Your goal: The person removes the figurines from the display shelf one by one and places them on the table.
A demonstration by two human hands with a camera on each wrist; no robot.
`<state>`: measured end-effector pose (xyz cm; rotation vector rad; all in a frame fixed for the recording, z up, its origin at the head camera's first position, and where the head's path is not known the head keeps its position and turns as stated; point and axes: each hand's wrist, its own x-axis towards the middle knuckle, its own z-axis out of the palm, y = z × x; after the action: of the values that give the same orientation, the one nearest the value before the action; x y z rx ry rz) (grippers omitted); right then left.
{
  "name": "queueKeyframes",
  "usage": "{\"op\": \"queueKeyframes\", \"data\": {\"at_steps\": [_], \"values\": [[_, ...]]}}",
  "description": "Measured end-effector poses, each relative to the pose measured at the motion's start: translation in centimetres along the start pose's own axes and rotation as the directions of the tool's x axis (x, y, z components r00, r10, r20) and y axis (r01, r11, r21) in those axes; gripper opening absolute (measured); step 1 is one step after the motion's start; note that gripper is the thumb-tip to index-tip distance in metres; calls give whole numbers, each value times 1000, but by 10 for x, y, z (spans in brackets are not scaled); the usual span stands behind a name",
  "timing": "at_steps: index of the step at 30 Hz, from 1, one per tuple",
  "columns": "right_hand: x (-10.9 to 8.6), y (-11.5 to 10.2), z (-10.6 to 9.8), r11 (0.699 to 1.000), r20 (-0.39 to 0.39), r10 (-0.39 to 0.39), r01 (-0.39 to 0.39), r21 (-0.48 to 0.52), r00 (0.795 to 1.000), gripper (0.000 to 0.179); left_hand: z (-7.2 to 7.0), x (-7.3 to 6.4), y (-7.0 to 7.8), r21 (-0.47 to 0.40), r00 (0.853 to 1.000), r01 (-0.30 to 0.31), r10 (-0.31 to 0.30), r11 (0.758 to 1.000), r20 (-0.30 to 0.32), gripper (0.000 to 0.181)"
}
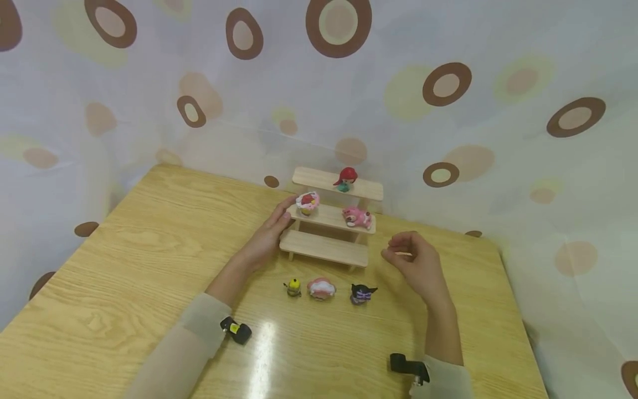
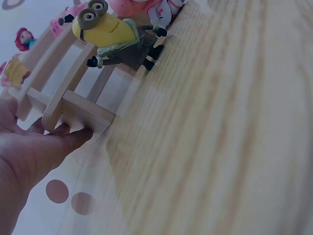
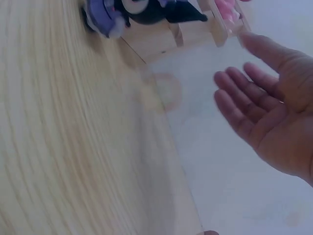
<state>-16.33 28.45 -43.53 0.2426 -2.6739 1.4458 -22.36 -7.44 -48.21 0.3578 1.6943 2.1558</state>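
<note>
While your left hand (image 1: 264,241) holds the left end of the rack (image 1: 324,248), with the thumb by the middle tier (image 1: 331,215) and the fingers against the side, your right hand (image 1: 416,263) hangs just off the right end, its fingers loosely bent and nothing between them. The rack stands near the back edge of the table (image 1: 124,249). On its top tier (image 1: 314,177), right of the middle, sits the mermaid (image 1: 346,180); the frilly figure (image 1: 307,203) is at the left end of the middle tier, and the bear (image 1: 357,217) lies near that tier's right end. Along the rack's front edge, apart from it on the table, you have the minion (image 1: 294,287), the pink figure (image 1: 321,288) and the imp (image 1: 361,294). These look like light, hard, smooth plastic, so a gentle fingertip pinch should do. Take the minion round its body, clear of the thin arms, and the imp by its head rather than the pointed tips. The rack looks stiff but light, likely to skid if bumped, so its end support is the place to steady it.
</note>
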Motion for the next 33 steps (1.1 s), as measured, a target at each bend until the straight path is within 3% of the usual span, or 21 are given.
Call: {"op": "queueKeyframes", "data": {"at_steps": [4,8,16,21,33], "values": [[5,-3,7,977,-97,-22,43,211,995,37,1,-1,1,-10,1000,-3,3,1000,9,50],[11,-5,14,946,-121,-21,59,319,992,43,-2,-1,1,-9,1000,-7,7,1000,6,48],[19,-10,24,949,-96,-25,54,310,995,54,-4,2,-3,5,999,-30,30,1000,45,54],[25,-9,33,954,-44,-40,51,294,998,58,-4,3,-5,23,999,-30,30,999,21,54],[35,-3,44,962,-18,-45,49,267,999,55,-2,4,-5,11,1000,-17,17,1000,13,53]]}}
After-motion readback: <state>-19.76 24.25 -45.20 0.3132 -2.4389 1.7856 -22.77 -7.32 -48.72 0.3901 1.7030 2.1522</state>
